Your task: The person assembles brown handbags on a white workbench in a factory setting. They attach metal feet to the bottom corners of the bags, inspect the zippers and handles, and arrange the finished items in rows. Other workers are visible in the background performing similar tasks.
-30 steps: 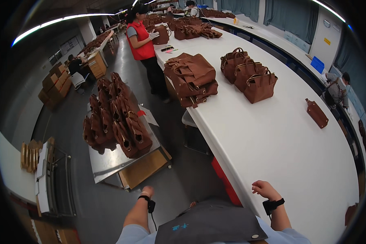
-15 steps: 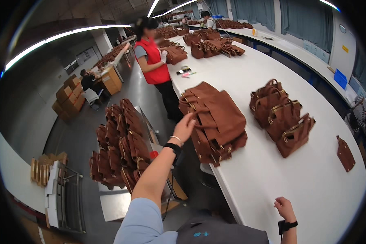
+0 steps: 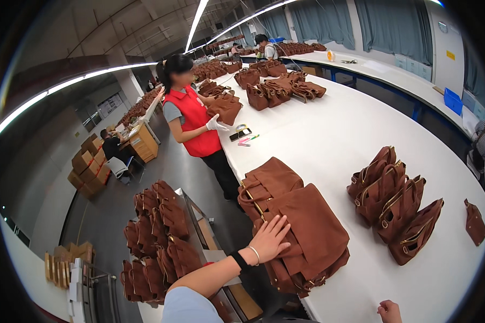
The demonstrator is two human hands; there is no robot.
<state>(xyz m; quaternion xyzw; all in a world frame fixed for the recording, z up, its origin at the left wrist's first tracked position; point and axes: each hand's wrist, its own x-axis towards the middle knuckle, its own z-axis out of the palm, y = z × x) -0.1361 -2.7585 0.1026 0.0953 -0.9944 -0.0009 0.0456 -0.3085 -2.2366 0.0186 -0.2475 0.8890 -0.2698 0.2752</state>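
My left hand (image 3: 269, 240) lies with its fingers spread on the upper side of a brown handbag (image 3: 312, 226), which is piled on other brown bags near the table's left edge. Another bag (image 3: 272, 180) pokes out at the far end of this pile, with a carrying handle and a gold zip showing on its left side. At the bottom edge of the view, my right hand (image 3: 389, 312) hovers over the table, fingers curled in and nothing visible in them. Part of that hand is cut off by the frame.
A row of brown handbags (image 3: 399, 207) stands to the right on the white table (image 3: 328, 129). Beyond it lies a small brown leather piece (image 3: 475, 222). At left, a low cart holds many bags (image 3: 156, 237). A co-worker in a red vest (image 3: 191, 121) handles a bag (image 3: 224, 109).
My left hand has shifted from the pile's left side onto its top and flattened there. The view has turned, so the bags sit lower. The co-worker now holds a bag up.
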